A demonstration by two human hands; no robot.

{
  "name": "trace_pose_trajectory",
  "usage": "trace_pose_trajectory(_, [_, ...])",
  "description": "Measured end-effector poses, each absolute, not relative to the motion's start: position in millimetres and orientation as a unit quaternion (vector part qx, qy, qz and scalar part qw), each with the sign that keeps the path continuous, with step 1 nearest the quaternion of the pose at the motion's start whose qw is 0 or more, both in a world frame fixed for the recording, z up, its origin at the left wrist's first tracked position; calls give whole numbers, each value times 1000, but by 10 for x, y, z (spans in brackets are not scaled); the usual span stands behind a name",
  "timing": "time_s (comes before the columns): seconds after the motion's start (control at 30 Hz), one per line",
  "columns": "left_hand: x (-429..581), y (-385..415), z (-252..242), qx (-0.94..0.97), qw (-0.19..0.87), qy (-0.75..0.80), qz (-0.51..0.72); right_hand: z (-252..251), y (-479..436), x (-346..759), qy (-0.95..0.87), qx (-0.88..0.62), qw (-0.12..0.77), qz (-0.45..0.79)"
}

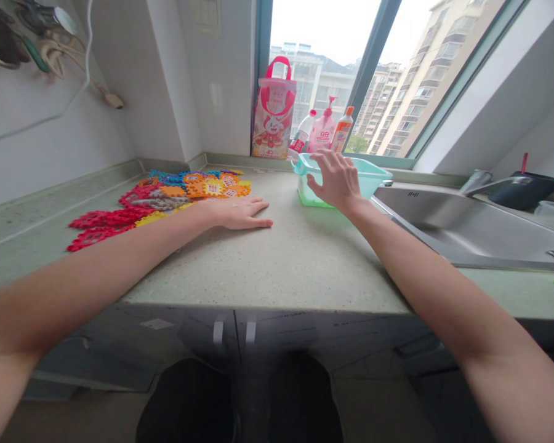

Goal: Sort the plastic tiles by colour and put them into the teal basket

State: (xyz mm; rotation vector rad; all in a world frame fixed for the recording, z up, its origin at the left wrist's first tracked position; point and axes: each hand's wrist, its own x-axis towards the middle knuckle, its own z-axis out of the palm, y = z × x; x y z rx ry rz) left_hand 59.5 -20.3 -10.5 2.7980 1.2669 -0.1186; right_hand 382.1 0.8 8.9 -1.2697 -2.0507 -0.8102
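My left hand [240, 212] lies flat on the speckled countertop [277, 271], fingers stretched to the right. Beside it spreads a pile of interlocking plastic building pieces: red ones [104, 224] at the left, orange ones [212, 186] and blue ones [170, 177] farther back, with some yellow and grey among them. My right hand [337, 178] is raised at the near side of a translucent mint-green plastic basket [372, 175], its fingers apart and nothing in its grasp. Whether it touches the rim I cannot tell. The basket's inside is mostly hidden by the hand.
A steel sink [452, 215] with a faucet [477, 183] adjoins the basket on the right. By the window stand a pink gift bag [274, 126], a pink pump bottle [323, 129] and an orange-capped bottle [342, 130]. Cords hang on the left wall.
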Motion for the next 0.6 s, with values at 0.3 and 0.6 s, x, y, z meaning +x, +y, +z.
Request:
trace_pose_trajectory(0.3, [531, -145, -60, 937, 9, 346, 45, 2, -223, 3357, -868, -323, 251, -281])
trace_pose_trajectory(0.6, [245, 76, 97, 869, -134, 444, 172, -162, -84, 3369, -901, -272, 233, -243])
